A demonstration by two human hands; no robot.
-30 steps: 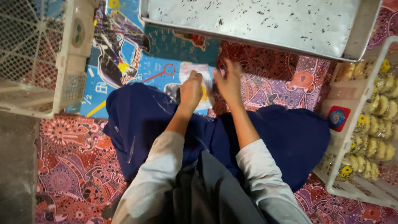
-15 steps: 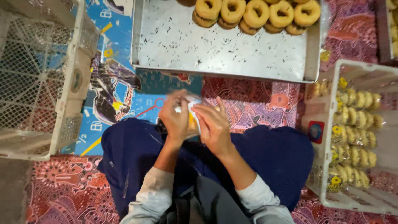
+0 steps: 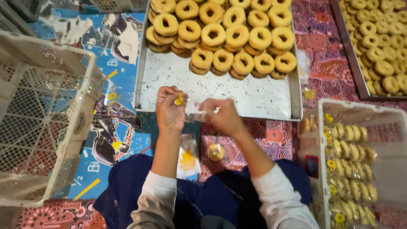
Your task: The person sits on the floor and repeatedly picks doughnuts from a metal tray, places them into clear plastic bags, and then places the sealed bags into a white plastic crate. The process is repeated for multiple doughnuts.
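My left hand [image 3: 170, 109] and my right hand [image 3: 224, 115] are raised together over the near edge of a metal tray [image 3: 220, 91]. Between them they pinch a small clear plastic bag [image 3: 196, 113] with a yellow mark. The tray's far half carries several ring-shaped doughnuts [image 3: 220, 36] stacked in rows. Below my hands, on the patterned cloth, lie a stack of empty clear bags [image 3: 188, 157] and one bagged doughnut [image 3: 216, 151]. My knees in dark blue fabric [image 3: 127, 191] fill the bottom of the view.
A white plastic crate [image 3: 356, 169] at right holds several bagged doughnuts in rows. An empty white lattice crate [image 3: 40, 123] stands at left. A second metal tray of doughnuts [image 3: 377, 42] sits at the top right. A blue printed sheet [image 3: 114, 127] covers the floor at left.
The view has tilted up, bringing the doughnut tray into full sight. My hands have lifted from my lap toward the tray edge and spread the bag between them.
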